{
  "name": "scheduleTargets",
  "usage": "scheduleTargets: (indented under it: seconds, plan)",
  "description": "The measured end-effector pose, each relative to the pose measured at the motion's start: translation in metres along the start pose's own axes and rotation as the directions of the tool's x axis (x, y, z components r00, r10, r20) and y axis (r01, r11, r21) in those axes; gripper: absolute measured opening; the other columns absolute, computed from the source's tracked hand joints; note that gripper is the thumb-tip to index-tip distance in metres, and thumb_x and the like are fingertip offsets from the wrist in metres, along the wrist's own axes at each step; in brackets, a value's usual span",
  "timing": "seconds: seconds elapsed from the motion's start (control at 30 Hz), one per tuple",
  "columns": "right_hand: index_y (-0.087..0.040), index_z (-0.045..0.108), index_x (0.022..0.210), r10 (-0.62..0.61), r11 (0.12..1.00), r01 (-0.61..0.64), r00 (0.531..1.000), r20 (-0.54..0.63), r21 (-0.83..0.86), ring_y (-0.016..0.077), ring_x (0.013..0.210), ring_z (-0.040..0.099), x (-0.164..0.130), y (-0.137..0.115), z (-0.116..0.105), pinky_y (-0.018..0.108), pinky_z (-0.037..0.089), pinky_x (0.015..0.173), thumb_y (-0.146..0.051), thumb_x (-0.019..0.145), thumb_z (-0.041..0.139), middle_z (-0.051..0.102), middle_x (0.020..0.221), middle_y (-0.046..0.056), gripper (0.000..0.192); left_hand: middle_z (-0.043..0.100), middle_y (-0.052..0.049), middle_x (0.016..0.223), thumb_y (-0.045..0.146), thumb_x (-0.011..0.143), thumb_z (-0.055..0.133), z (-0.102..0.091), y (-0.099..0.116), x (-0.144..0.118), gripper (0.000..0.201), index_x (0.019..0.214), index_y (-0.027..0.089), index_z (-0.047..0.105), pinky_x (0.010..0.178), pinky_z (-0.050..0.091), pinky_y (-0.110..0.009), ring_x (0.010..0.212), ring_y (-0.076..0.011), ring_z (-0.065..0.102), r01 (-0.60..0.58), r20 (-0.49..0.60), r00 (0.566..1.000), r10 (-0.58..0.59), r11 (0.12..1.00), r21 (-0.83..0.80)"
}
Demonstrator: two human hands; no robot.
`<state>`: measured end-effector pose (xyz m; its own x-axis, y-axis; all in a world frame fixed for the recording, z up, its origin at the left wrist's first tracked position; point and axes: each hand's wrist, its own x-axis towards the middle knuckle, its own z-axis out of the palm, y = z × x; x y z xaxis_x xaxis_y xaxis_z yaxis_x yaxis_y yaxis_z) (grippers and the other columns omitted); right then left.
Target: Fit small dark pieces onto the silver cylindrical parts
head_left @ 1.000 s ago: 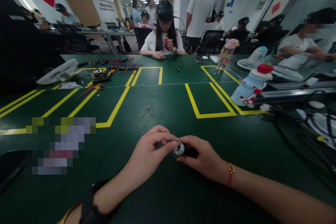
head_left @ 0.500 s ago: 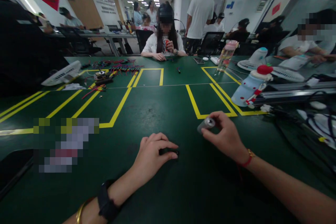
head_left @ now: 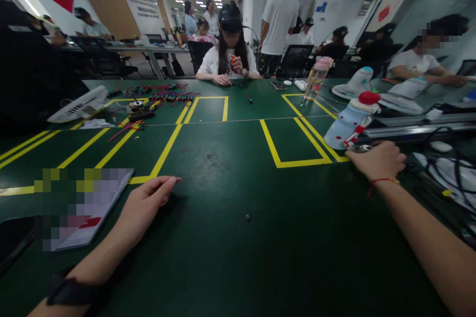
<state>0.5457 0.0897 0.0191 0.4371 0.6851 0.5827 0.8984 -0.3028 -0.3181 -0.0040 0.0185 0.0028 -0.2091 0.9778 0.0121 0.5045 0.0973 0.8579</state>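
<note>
the left hand (head_left: pixel 143 205) lies palm-down on the green tabletop (head_left: pixel 230 257), fingers loosely extended and holding nothing, just beside a flat card (head_left: pixel 96 208). the right hand (head_left: pixel 377 160) is stretched far right, curled near the base of a pale blue bottle (head_left: pixel 351 121); whether it grips anything cannot be told. a tiny dark ring (head_left: pixel 247 217) sits alone on the tabletop between both hands, touched by neither.

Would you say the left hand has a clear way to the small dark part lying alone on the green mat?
Probably yes: the left hand rests open on the mat, and only bare mat lies between it and the small dark part.
</note>
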Motion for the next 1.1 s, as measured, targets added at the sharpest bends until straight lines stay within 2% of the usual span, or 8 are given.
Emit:
scheduleTargets:
  seconds: [0.13,0.3,0.4,0.47,0.6,0.7,0.9,1.1]
  plan:
    - [-0.008,0.052,0.12,-0.195,0.979,0.192,0.98,0.05,0.065,0.0371,0.116,0.042,-0.045,-0.07,-0.015,0.053,0.033,0.092,-0.055,0.071,0.065,0.049,0.121,0.025,0.069,0.068,-0.001,0.08,0.061,0.077,0.063,0.003,-0.004,0.002,0.046,0.102,0.023,0.073,0.056,0.043,-0.025,0.063,-0.0152,0.055,0.04,0.005,0.999,-0.04,0.999,-0.018]
    - [-0.029,0.053,0.132,-0.81,0.574,0.429,0.426,0.403,0.698,0.019,0.11,0.05,-0.141,-0.155,-0.044,0.036,0.04,0.092,-0.052,0.084,0.058,0.056,0.124,0.006,0.054,0.066,0.0,0.08,0.059,0.078,0.063,0.0,-0.008,0.002,0.043,0.103,0.026,0.073,0.057,0.041,-0.025,0.065,-0.0158,0.054,0.06,0.036,0.998,-0.059,0.998,-0.016]
    - [-0.032,0.067,0.109,-0.86,0.506,0.436,0.325,0.394,0.744,0.0156,0.102,0.053,-0.167,-0.169,-0.048,0.034,0.04,0.089,-0.043,0.09,0.053,0.064,0.109,0.001,0.026,0.062,0.002,0.072,0.058,0.079,0.063,-0.001,-0.009,0.001,0.043,0.104,0.025,0.072,0.055,0.039,-0.024,0.061,-0.0148,0.05,0.058,0.056,0.997,-0.057,0.998,-0.023]
    - [-0.03,0.07,0.099,-0.826,0.556,0.463,0.405,0.393,0.691,0.0133,0.096,0.056,-0.157,-0.164,-0.046,0.032,0.04,0.087,-0.039,0.093,0.05,0.066,0.101,0.0,0.024,0.06,0.002,0.068,0.059,0.079,0.062,0.0,-0.009,0.0,0.043,0.103,0.024,0.072,0.054,0.038,-0.023,0.06,-0.0145,0.049,0.058,0.059,0.997,-0.056,0.998,-0.03]
    - [-0.024,0.069,0.104,-0.509,0.857,0.427,0.788,0.348,0.287,0.0139,0.094,0.059,-0.085,-0.129,-0.037,0.028,0.042,0.085,-0.044,0.092,0.046,0.067,0.104,0.004,0.033,0.064,0.0,0.075,0.06,0.077,0.063,0.001,-0.009,0.0,0.045,0.102,0.024,0.073,0.056,0.041,-0.025,0.064,-0.0162,0.054,0.06,0.039,0.998,-0.058,0.998,-0.035]
    - [-0.016,0.07,0.104,-0.271,0.962,0.271,0.921,0.279,0.04,0.0226,0.096,0.058,-0.024,-0.083,-0.033,0.035,0.041,0.083,-0.042,0.092,0.043,0.066,0.105,0.013,0.04,0.069,-0.002,0.084,0.06,0.076,0.064,0.003,-0.008,0.0,0.045,0.101,0.024,0.074,0.06,0.044,-0.027,0.071,-0.0193,0.059,0.058,0.025,0.998,-0.057,0.998,-0.033]
    - [-0.018,0.073,0.105,0.12,0.954,-0.041,0.96,0.255,-0.296,0.0303,0.089,0.057,0.036,0.008,-0.03,0.038,0.038,0.069,-0.047,0.083,0.051,0.066,0.103,0.019,0.043,0.072,-0.003,0.094,0.059,0.076,0.064,0.003,-0.008,0.001,0.042,0.1,0.026,0.074,0.066,0.046,-0.028,0.082,-0.0214,0.062,0.05,0.022,0.999,-0.049,0.998,-0.034]
    - [-0.02,0.076,0.1,0.19,0.942,-0.072,0.919,0.345,-0.327,0.0236,0.08,0.056,0.05,0.032,-0.024,0.034,0.037,0.068,-0.049,0.079,0.057,0.069,0.096,0.014,0.04,0.071,-0.002,0.087,0.058,0.076,0.064,0.002,-0.009,0.0,0.042,0.1,0.025,0.074,0.062,0.045,-0.027,0.073,-0.019,0.059,0.055,0.025,0.998,-0.054,0.998,-0.031]
